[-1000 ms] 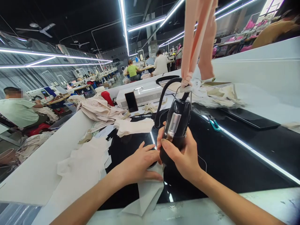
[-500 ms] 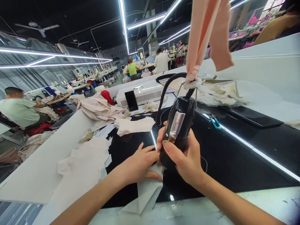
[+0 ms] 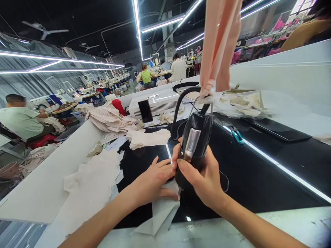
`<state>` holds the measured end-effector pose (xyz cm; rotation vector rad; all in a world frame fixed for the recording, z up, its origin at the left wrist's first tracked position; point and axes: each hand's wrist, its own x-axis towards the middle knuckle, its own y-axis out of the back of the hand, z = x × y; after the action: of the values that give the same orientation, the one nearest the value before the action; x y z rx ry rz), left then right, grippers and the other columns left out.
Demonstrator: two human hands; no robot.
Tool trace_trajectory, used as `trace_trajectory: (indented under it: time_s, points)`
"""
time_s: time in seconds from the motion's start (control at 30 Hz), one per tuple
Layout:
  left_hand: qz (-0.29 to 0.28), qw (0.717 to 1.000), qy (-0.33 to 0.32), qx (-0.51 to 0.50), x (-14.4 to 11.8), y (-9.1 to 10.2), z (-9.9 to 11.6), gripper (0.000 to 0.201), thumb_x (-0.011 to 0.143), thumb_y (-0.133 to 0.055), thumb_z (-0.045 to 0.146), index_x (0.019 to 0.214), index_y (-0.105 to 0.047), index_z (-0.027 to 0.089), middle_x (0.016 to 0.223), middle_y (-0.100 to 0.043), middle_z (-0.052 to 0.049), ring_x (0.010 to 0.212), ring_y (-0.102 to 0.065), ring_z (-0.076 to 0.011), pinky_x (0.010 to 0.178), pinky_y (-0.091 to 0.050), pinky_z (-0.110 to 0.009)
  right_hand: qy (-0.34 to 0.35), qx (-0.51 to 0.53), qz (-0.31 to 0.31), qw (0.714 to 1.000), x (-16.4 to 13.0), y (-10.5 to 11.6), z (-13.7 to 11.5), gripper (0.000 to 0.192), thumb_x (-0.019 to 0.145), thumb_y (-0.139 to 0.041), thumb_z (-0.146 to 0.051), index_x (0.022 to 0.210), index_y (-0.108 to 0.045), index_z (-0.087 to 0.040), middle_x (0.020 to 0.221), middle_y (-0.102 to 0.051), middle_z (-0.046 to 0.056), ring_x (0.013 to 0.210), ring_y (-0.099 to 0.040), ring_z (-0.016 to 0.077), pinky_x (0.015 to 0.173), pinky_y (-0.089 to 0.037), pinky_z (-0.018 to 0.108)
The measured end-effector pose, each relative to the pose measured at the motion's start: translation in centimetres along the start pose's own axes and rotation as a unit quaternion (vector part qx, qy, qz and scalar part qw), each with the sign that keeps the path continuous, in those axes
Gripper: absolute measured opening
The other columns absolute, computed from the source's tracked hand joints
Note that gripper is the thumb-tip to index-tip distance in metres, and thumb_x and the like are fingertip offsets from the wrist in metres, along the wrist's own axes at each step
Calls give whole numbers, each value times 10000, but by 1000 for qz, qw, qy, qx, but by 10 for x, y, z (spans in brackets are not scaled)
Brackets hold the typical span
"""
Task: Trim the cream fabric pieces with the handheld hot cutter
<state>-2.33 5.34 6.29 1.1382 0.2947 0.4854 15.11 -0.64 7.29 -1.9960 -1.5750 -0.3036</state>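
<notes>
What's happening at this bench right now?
A person is working at a glossy black worktable in a busy sewing workshop. Their right hand has its grip around a black handheld tool that hangs by a cord from peach fabric straps overhead. The left hand lies flat on a small white fabric piece, pinning it beside the tool's lower end. More cut pieces lie in a pile further back, near a phone. Other workers sit at machines behind.

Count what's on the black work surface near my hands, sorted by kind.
Hand tools: 1, black tool in right hand
White fabric pieces: 2, one under left hand, one behind
Teal clips: 1
Phones: 1
Total: 5
</notes>
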Motion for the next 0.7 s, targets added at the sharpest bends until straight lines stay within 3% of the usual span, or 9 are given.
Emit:
trace_trajectory:
  time_s: [0.07,0.13,0.2,0.33,0.4,0.47,0.57,0.7]
  points:
    - [24,1000,14,13,-14,-4,6,425,983,-910,318,1360,-717,279,1492,-704,-76,1440,-628,-321,1321,-417,-582,-8,18,-1,1000,1,1,-2,218,870,-807,-298,976,-618,-284,809,-707,-27,619,-648,161,589,-609,319]
    - [65,995,57,50,-30,-13,15,191,1068,-796,250,1241,-717,238,1275,-755,-64,1176,-728,-265,1074,-609,-437,-9,25,7,1000,2,3,-3,246,870,-827,-321,991,-616,-286,801,-703,-29,609,-649,161,567,-604,312]
    - [89,989,60,104,-45,-26,24,18,1103,-717,219,1102,-699,218,1058,-741,-37,951,-727,-246,857,-634,-391,-5,27,14,1000,4,5,-3,281,873,-851,-342,1008,-610,-291,803,-704,-31,596,-646,160,542,-596,306]
    - [98,980,15,170,-61,-49,30,104,1112,-613,135,1070,-668,213,940,-700,-24,833,-698,-235,759,-619,-368,4,36,19,999,8,8,-3,306,884,-867,-356,1018,-599,-294,793,-696,-40,566,-623,152,496,-572,294]
    - [110,978,6,175,-64,-51,26,174,1087,-582,66,1135,-666,210,991,-711,-33,863,-711,-230,791,-634,-354,9,37,20,999,10,9,-3,284,888,-858,-335,1018,-609,-290,787,-700,-40,568,-632,153,495,-567,288]
    - [104,982,-13,154,-65,-46,18,326,1054,-525,-21,1225,-659,221,1093,-737,-38,982,-744,-217,973,-639,-365,13,33,23,999,10,12,-4,260,885,-851,-306,1018,-629,-287,802,-719,-36,575,-652,154,501,-568,283]
    - [63,988,-74,122,-68,-32,1,463,1034,-468,-84,1291,-655,252,1244,-774,-29,1256,-739,-194,1287,-475,-423,16,25,28,999,9,15,-4,234,890,-853,-294,1017,-657,-287,824,-738,-28,588,-669,158,522,-585,287]
    - [49,990,-91,98,-68,-20,-11,434,1045,-526,-24,1345,-664,258,1374,-782,-34,1366,-714,-207,1352,-400,-438,9,25,23,999,5,18,-4,251,919,-889,-387,1049,-696,-292,852,-740,-16,612,-684,166,559,-616,298]
